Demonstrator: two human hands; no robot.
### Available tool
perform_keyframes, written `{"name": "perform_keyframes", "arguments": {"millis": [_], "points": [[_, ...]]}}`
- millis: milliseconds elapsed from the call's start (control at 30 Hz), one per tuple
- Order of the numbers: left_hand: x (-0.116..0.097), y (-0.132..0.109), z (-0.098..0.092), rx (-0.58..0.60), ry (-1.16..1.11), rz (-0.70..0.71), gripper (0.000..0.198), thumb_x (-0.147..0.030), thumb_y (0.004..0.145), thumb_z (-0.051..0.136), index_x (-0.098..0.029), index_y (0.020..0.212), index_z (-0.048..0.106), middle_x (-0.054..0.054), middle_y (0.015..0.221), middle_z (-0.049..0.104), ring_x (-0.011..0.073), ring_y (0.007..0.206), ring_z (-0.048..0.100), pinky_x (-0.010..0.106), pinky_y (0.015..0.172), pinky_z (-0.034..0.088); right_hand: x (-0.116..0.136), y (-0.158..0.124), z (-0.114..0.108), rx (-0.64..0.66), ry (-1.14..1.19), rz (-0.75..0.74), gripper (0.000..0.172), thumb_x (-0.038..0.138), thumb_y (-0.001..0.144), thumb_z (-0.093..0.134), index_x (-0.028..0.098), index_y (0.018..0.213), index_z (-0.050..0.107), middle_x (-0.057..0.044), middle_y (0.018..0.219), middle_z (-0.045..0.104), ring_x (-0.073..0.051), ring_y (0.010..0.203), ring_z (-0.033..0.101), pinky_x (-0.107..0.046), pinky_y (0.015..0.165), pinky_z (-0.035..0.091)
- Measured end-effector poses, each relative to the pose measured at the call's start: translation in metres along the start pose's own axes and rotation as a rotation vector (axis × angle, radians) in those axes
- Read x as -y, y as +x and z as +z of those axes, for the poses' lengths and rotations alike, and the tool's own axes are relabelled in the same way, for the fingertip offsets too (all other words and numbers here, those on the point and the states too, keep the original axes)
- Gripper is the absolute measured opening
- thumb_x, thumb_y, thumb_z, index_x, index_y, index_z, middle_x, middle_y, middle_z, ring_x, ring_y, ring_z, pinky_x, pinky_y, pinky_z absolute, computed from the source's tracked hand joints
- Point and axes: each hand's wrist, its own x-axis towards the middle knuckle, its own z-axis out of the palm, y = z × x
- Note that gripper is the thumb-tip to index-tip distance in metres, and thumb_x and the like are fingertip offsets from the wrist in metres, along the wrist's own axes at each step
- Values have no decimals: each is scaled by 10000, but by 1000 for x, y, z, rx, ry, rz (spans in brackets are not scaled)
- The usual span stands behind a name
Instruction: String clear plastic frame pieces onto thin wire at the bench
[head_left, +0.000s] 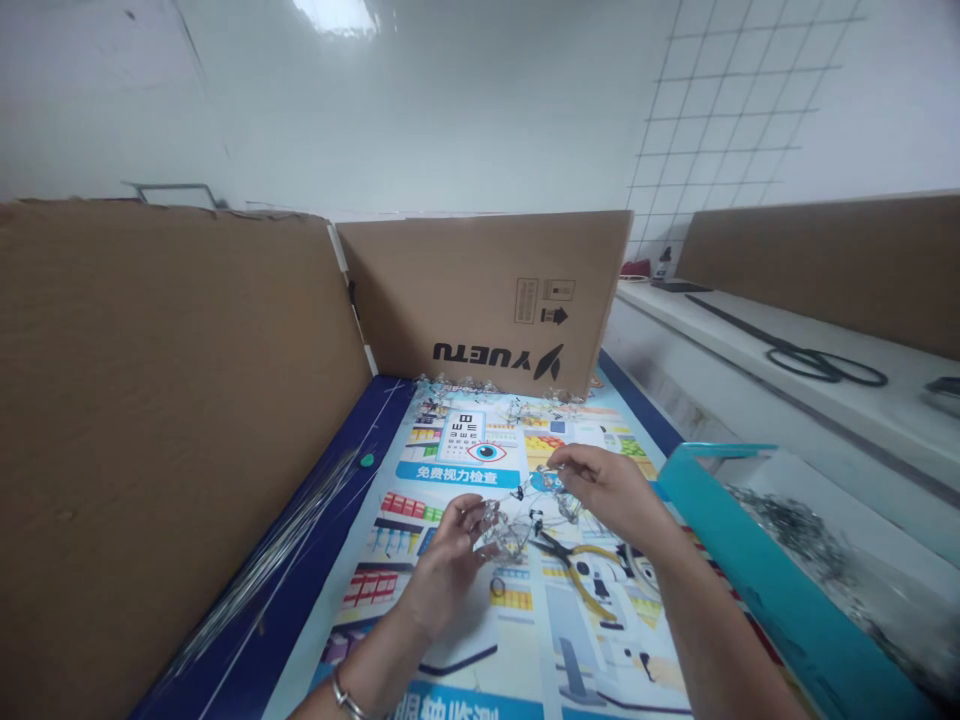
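Observation:
My left hand (450,550), with a bracelet at the wrist, has its fingers curled round a cluster of clear, glassy pieces on thin wire (508,540). To its right, my right hand (611,490) pinches with thumb and fingertips at the far end of the same wiry strand; the exact bit between the fingers is too small to make out. Small dark pieces sit along the strand between the hands. Just below lie pliers (576,572) with yellow handles and dark jaws, their tips near the cluster. Beside them is a pale ring-shaped roll (637,572), partly hidden by my right forearm.
A teal box (757,580) holding many thin metal pieces stands at the right. Straight wires (277,550) lie along the left edge, near a green bit (367,460). Cardboard panels (480,290) wall the back and left. Black scissors (817,362) rest on the right-hand ledge.

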Motion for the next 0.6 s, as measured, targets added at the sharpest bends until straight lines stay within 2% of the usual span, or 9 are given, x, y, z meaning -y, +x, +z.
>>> {"name": "perform_keyframes", "arguments": {"millis": [67, 167, 333, 600], "points": [[-2, 3, -5, -35, -81, -37, 286, -207, 704, 610, -227, 982, 548, 69, 1044, 598, 236, 989, 534, 374, 822, 389, 3, 0, 1, 27, 16, -15, 183, 233, 782, 440, 211, 844, 611, 23, 617, 574, -124, 532, 496, -219, 477, 360], [0, 5, -13, -100, -64, -90, 138, -207, 758, 580, -200, 896, 572, 49, 896, 630, 181, 829, 580, 317, 756, 403, 7, 0, 4, 61, 75, -49, 172, 241, 786, 456, 202, 840, 615, 17, 631, 571, -117, 538, 486, -216, 480, 367], [2, 4, -19, -38, 75, -133, 24, -153, 715, 594, -138, 697, 593, 18, 649, 577, 110, 557, 513, 232, 560, 365, 11, -2, 10, 139, 208, -84, 157, 247, 799, 479, 203, 853, 619, -7, 724, 608, -110, 563, 507, -213, 475, 389], [-6, -1, -17, 42, 72, -272, 28, -143, 663, 642, -118, 650, 643, 21, 588, 572, 122, 532, 523, 247, 566, 373, 16, -2, 17, 220, 280, -142, 156, 277, 809, 505, 199, 875, 623, -31, 831, 631, -124, 662, 563, -229, 550, 440]]}}
